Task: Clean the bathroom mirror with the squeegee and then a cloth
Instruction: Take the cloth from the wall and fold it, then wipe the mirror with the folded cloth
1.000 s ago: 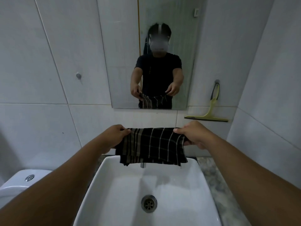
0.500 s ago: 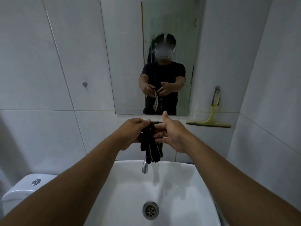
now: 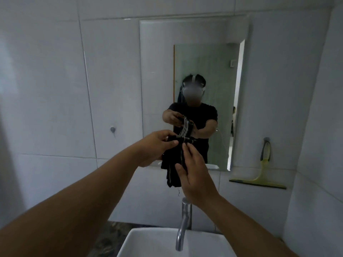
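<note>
A dark striped cloth (image 3: 173, 164) hangs folded in front of the mirror's lower edge. My left hand (image 3: 156, 147) grips its top fold from the left. My right hand (image 3: 193, 173) lies against its right side, with the thumb and fingertips touching the fabric near the top. The rectangular mirror (image 3: 194, 62) is fixed to the tiled wall straight ahead and reflects a person holding the cloth. A yellow-green squeegee (image 3: 259, 179) hangs from a wall hook to the right of the mirror, untouched.
A chrome tap (image 3: 182, 225) rises over a white basin (image 3: 148, 245) at the bottom. A small metal wall peg (image 3: 112, 129) sits left of the mirror. White tiled walls close in on the left and right.
The cloth was spread wide between both hands a second ago; it has been folded into a narrow bundle and lifted toward the mirror. The view has tilted upward.
</note>
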